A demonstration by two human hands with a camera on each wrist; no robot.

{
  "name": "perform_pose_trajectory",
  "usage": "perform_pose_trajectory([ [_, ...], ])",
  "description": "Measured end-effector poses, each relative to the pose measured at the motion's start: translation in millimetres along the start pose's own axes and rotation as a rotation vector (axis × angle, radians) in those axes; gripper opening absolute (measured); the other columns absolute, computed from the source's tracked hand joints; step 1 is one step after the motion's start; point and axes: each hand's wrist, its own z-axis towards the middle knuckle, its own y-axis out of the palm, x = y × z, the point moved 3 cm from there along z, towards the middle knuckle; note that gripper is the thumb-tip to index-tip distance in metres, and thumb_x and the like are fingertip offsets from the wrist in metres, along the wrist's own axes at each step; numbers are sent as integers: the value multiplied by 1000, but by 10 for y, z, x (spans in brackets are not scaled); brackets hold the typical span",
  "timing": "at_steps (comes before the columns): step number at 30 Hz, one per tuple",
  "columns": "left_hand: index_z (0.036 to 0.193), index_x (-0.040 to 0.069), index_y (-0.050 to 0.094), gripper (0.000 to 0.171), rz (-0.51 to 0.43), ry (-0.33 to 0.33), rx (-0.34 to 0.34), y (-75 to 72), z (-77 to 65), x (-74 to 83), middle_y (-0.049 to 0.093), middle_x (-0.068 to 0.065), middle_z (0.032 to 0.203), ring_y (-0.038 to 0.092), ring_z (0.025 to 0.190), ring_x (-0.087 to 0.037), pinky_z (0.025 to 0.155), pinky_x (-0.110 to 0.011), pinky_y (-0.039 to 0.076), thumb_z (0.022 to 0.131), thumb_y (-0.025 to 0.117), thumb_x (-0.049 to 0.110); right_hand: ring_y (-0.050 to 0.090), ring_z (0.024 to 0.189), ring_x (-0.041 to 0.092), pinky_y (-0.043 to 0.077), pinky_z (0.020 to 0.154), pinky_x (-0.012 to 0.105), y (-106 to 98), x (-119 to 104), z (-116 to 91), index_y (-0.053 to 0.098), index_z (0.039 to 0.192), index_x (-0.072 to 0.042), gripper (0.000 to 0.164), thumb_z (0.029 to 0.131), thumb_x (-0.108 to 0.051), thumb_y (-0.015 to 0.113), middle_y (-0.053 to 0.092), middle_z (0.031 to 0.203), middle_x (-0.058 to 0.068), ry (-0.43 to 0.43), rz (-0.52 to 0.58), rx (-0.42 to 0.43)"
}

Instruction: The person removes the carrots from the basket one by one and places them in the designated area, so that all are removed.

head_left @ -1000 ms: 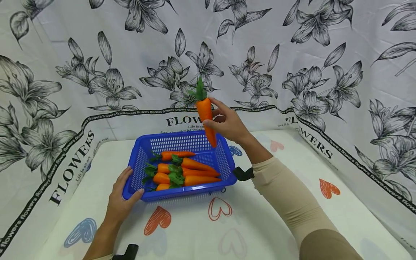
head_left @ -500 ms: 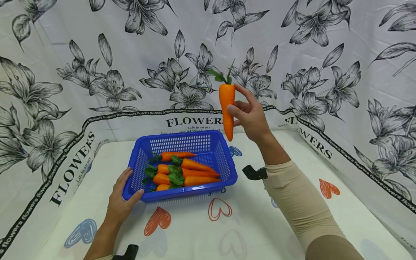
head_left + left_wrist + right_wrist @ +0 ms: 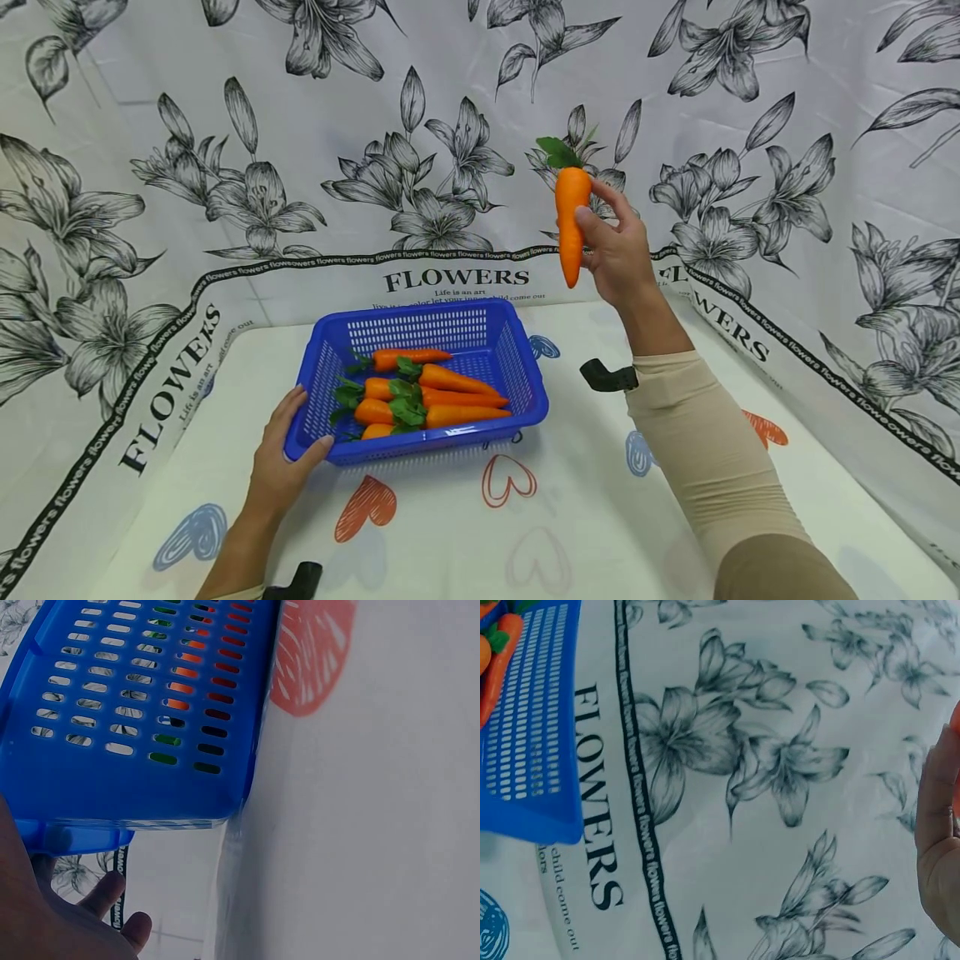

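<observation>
My right hand [image 3: 618, 250] holds a carrot [image 3: 572, 218] with green leaves between thumb and fingers, raised above and to the right of the blue basket [image 3: 528, 367]. The carrot hangs nearly upright, leaves up and tip down. At the edge of the right wrist view, part of that hand [image 3: 939, 832] shows with a sliver of orange. My left hand [image 3: 281, 458] grips the basket's near left corner, its thumb on the front rim and fingers along the left side. Several more carrots [image 3: 457, 379] lie in the basket, leaves mostly to the left.
A white cloth with printed hearts [image 3: 510, 482] covers the table. Behind it stands a floral curtain [image 3: 450, 192] with lettering along its lower band. A black wrist mount [image 3: 607, 377] sticks out from the right sleeve.
My right hand has carried the carrot up and to the right, from over the basket's back right part to beyond its right side. The left hand and basket stay put.
</observation>
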Motion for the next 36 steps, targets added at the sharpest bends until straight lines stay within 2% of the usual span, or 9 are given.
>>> perform_pose_trajectory([
  [10, 136, 31, 27, 69, -5, -21, 5, 7, -10, -7, 16, 14, 140, 19, 125, -26, 82, -63, 29, 76, 62, 28, 50, 98, 36, 49, 65, 37, -366, 368, 116, 46, 125, -23, 54, 75, -23, 67, 44, 118, 19, 139, -45, 161],
  [15, 136, 31, 27, 70, -3, -30, 5, 8, -37, -16, 16, 13, 141, 19, 125, -28, 82, -64, 29, 76, 63, 27, 53, 92, 30, 48, 66, 36, -546, 613, 123, 48, 124, -25, 53, 75, -26, 67, 42, 118, 18, 202, -85, 197],
  [22, 136, 31, 27, 69, -8, -14, 3, -22, -38, -12, 16, 13, 141, 19, 126, -26, 83, -63, 28, 77, 62, 27, 54, 86, 28, 48, 69, 40, -736, 980, 111, 50, 122, -25, 52, 73, -28, 68, 46, 115, 17, 288, -131, 273],
  [28, 136, 30, 28, 69, -16, -16, 7, -40, -39, -16, 17, 14, 140, 18, 126, -24, 85, -63, 26, 76, 63, 24, 53, 91, 28, 47, 74, 41, -832, 1306, 30, 48, 123, -29, 53, 73, -36, 66, 48, 113, 12, 402, -249, 308],
  [31, 136, 30, 28, 70, -17, -20, -3, -11, -33, -10, 16, 14, 140, 18, 126, -25, 84, -63, 27, 76, 63, 25, 52, 94, 28, 46, 75, 42, -882, 1402, -13, 46, 124, -29, 55, 73, -38, 65, 48, 112, 10, 429, -303, 318],
  [36, 136, 30, 28, 69, -23, -5, 6, 14, -14, 0, 17, 13, 140, 19, 126, -26, 84, -63, 27, 76, 63, 25, 51, 94, 30, 46, 75, 43, -943, 1539, -62, 45, 125, -30, 56, 74, -38, 65, 48, 111, 10, 475, -321, 314],
])
